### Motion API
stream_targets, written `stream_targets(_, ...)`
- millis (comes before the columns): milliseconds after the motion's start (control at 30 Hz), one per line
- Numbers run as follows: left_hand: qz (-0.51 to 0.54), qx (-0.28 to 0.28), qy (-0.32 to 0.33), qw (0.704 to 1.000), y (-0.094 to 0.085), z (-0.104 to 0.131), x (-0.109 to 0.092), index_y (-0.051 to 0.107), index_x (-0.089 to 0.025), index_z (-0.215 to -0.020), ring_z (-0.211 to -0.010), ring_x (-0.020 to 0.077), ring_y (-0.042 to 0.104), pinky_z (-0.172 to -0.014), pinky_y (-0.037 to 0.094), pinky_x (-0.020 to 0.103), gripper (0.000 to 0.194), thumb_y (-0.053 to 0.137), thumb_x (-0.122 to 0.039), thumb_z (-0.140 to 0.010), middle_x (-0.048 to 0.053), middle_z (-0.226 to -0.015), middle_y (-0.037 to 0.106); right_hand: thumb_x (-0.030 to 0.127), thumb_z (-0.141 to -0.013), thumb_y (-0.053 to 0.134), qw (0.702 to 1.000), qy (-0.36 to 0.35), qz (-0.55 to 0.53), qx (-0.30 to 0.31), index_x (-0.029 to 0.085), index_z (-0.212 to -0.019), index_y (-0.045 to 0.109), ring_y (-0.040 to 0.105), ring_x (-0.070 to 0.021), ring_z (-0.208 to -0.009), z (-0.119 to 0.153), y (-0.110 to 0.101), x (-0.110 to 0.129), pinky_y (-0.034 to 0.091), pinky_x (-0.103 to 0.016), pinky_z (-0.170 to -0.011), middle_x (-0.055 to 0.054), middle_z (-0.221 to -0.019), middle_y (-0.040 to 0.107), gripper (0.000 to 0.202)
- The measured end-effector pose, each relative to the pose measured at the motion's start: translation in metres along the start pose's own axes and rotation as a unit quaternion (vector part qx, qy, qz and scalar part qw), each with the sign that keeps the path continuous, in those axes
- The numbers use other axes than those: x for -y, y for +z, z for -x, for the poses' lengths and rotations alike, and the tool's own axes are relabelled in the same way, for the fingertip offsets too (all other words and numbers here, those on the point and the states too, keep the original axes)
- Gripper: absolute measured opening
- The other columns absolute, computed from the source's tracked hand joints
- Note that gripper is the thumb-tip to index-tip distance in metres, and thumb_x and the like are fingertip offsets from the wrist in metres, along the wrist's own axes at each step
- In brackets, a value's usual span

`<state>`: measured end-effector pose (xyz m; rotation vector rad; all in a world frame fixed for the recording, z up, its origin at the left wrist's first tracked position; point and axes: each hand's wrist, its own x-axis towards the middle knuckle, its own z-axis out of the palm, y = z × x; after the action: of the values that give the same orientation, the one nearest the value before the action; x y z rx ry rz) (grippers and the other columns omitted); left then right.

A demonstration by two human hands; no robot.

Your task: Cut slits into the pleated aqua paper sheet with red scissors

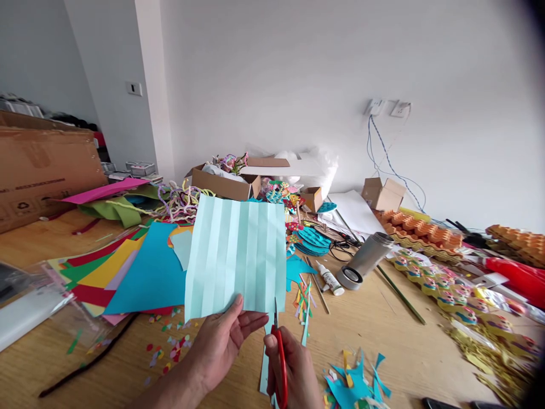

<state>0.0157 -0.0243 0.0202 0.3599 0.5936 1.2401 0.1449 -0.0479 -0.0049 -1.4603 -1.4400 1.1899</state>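
Note:
A pale mint sheet (236, 255) with vertical accordion creases stands upright in front of me. My left hand (223, 341) pinches its lower edge, thumb in front and fingers behind. My right hand (296, 366) is closed round the red handles of the scissors (281, 363). The blades point up and meet the sheet near its lower right corner. Below the sheet, a narrow mint strip (264, 369) is partly hidden behind my right hand.
Coloured paper sheets (145, 272) fan out at the left beside a cardboard box (46, 170). Blue scraps (353, 383) lie at the lower right. A glue bottle (330, 279), a metal flask (370, 253) and egg trays (419, 230) stand or lie farther right.

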Motion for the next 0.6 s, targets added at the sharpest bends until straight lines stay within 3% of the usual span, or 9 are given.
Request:
stream_targets(167,-0.025,-0.03,0.03,0.999,-0.003,0.0,0.0,0.068,-0.007,-0.076,-0.081,0.023,0.066,-0.089,0.047,0.04,0.016,0.07,-0.019,-0.066,0.011,-0.082,0.07,0.068,-0.075,0.037,1.0,0.008,0.008,0.001,0.021,-0.062,0.032,0.036,-0.0056,-0.026,-0.001,0.002,-0.002,0.022,-0.015,-0.03,0.009,-0.033,0.036,0.048)
stream_targets(600,-0.1,-0.069,0.046,0.991,-0.005,0.0,0.004,0.069,-0.011,-0.067,-0.075,0.0224,0.066,-0.082,0.05,0.036,0.013,0.071,-0.023,-0.064,0.008,-0.071,0.07,0.068,-0.076,0.034,1.0,-0.001,0.017,0.01,0.021,-0.062,0.034,0.038,-0.0071,-0.031,0.001,0.0,0.008,0.025,-0.017,-0.036,0.006,-0.034,0.041,0.049)
